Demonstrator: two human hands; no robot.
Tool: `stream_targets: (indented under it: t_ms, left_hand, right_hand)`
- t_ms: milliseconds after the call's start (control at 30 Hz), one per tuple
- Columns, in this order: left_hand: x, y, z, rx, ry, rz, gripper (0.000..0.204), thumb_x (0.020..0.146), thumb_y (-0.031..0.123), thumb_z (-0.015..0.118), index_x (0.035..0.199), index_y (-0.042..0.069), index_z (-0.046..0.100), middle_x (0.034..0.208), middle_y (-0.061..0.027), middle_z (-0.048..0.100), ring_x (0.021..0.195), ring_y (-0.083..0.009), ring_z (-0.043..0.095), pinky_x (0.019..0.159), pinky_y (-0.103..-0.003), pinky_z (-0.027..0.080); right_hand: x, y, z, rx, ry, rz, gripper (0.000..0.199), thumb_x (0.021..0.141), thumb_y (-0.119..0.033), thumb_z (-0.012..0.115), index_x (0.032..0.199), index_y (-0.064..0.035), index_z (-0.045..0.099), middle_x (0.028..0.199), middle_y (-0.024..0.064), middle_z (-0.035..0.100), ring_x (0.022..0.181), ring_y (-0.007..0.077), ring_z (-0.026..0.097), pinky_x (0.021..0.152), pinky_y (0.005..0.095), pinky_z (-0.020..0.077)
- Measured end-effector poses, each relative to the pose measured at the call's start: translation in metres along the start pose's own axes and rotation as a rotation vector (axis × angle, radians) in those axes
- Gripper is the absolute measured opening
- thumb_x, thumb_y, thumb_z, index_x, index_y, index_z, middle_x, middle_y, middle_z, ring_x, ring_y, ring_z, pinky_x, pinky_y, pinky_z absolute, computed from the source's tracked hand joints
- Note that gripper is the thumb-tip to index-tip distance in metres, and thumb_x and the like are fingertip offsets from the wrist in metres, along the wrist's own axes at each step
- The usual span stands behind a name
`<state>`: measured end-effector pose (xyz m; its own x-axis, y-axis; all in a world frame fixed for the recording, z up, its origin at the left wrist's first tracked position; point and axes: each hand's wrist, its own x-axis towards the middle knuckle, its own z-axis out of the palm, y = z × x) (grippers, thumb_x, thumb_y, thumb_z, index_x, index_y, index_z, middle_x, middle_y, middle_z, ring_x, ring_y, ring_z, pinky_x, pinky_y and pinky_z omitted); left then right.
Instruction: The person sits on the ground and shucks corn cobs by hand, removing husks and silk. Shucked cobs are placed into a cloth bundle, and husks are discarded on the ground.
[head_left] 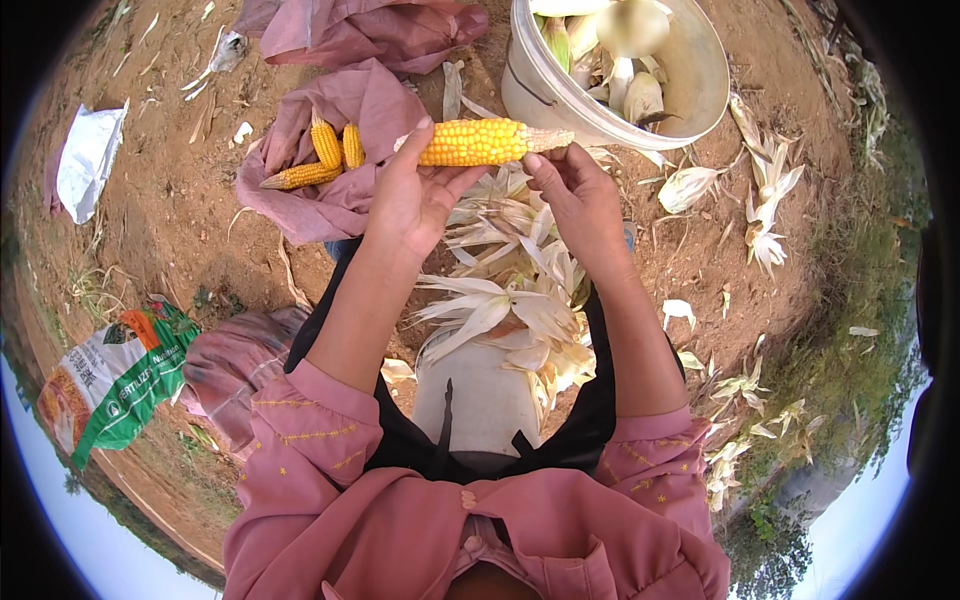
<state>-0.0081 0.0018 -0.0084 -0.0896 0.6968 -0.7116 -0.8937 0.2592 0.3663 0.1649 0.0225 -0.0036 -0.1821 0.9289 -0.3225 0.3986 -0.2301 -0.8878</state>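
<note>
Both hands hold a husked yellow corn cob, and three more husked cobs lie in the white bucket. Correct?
Not quite. The head view shows the three cobs lying on the pink cloth, not in the white bucket. Both hands, left and right, hold the yellow cob.

left hand: raised, fingers curled in a grip | right hand: raised, fingertips pinching | forearms bare

Bright, even daylight, soft shadows, sharp centre, heavy fisheye bending and dark rim.

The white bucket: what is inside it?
Inside the white bucket lie unhusked corn ears in pale husks. What lies deeper under them is covered.
</note>
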Motion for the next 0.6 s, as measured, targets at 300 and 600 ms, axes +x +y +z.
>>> stream_targets:
  t_ms: [300, 600]
  left_hand:
    - [0.002, 0.003, -0.003, -0.002, 0.026, 0.008, 0.033, 0.088, 0.019, 0.057, 0.109, -0.002, 0.044, 0.112, -0.0179, 0.050, 0.111, -0.0305, 0.048, 0.100, -0.050, 0.040]
    - [0.000, 0.001, -0.003, 0.049, 0.025, 0.033, 0.031, 0.088, 0.018, 0.058, 0.106, -0.003, 0.045, 0.106, -0.0153, 0.050, 0.104, -0.0276, 0.051, 0.093, -0.048, 0.046]
  right_hand:
    - [-0.003, 0.003, -0.004, -0.288, -0.096, -0.096, 0.023, 0.090, -0.024, 0.053, 0.089, -0.0023, 0.062, 0.078, 0.0088, 0.064, 0.072, 0.0198, 0.062, 0.067, 0.0319, 0.0493]
    - [-0.012, 0.015, -0.005, -0.762, -0.244, -0.124, 0.023, 0.083, -0.024, 0.056, 0.097, -0.0058, 0.057, 0.081, 0.0131, 0.065, 0.077, 0.0309, 0.063, 0.068, 0.0421, 0.0499]
